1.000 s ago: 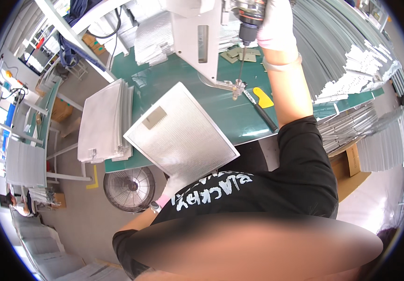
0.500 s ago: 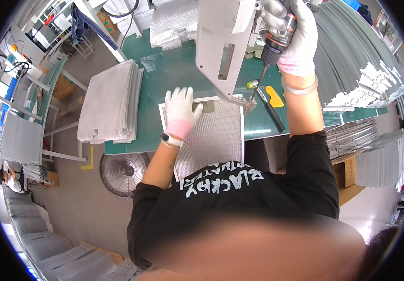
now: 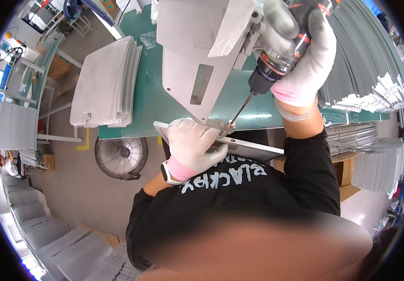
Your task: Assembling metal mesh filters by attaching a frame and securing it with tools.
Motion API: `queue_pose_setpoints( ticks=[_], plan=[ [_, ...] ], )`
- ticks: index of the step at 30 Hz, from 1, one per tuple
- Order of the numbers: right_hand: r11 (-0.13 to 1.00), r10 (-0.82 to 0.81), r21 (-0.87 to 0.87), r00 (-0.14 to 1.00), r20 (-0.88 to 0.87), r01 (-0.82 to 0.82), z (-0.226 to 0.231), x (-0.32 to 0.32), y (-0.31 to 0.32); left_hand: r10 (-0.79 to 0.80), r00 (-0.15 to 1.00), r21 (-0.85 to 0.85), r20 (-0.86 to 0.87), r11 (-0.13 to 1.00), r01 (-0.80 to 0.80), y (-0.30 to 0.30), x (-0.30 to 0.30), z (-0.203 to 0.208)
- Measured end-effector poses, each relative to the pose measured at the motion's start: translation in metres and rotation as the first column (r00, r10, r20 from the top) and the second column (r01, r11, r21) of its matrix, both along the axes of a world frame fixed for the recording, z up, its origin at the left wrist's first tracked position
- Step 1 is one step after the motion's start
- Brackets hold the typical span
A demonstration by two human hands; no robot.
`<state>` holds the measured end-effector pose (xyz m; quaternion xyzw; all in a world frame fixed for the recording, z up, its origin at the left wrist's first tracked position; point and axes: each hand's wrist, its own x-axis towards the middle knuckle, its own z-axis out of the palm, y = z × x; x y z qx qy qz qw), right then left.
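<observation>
Where the green table [image 3: 157,100] has its left end, there stands a pile of white mesh panels [image 3: 100,84], their sheets close together. Below this pile, on the floor, is a round fan [image 3: 121,158] with a wire cage. More to the right comes the left hand [image 3: 190,145], in a white glove with pink cuff; its fingers lie over the frame of one mesh panel [image 3: 260,149] and the thumb is at the near side, so the grip is closed on it. This panel is tilted on edge, between the table and the person's chest. Above it hangs a grey machine arm [image 3: 178,61], with a clear nozzle [image 3: 228,126] near the panel's upper edge; whether they touch, I cannot tell. A thin bit goes slantwise from the nozzle up to the power screwdriver [image 3: 270,69], around which the right hand [image 3: 305,56] is wrapped firmly. Farthest right are stacked grey strips [image 3: 366,56].
</observation>
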<state>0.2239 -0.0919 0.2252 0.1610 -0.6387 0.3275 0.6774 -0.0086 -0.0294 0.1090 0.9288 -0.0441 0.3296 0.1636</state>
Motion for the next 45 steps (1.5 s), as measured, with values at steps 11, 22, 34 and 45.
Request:
queue_pose_setpoints(
  ticks=[11, 22, 34, 45],
  plan=[
    [0.212, -0.909, -0.808, 0.414, 0.043, 0.55, 0.026, -0.075, -0.035, -0.023, 1.0, -0.019, 0.021, 1.0, 0.023, 0.003, -0.001, -0.004],
    [0.577, -0.684, -0.624, 0.729, -0.017, 0.527, -0.016, -0.057, -0.044, -0.054, 0.999, -0.037, -0.009, 0.998, 0.053, 0.003, 0.006, -0.007],
    [0.567, -0.673, -0.68, 0.738, -0.057, 0.465, -0.035, -0.075, -0.042, -0.152, 0.985, -0.196, -0.079, 0.971, 0.134, -0.005, 0.006, 0.001],
    [0.584, -0.589, -0.712, 0.807, -0.04, 0.391, -0.041, -0.065, -0.046, -0.148, 0.987, -0.228, -0.068, 0.965, 0.129, -0.013, 0.005, -0.014]
  ],
)
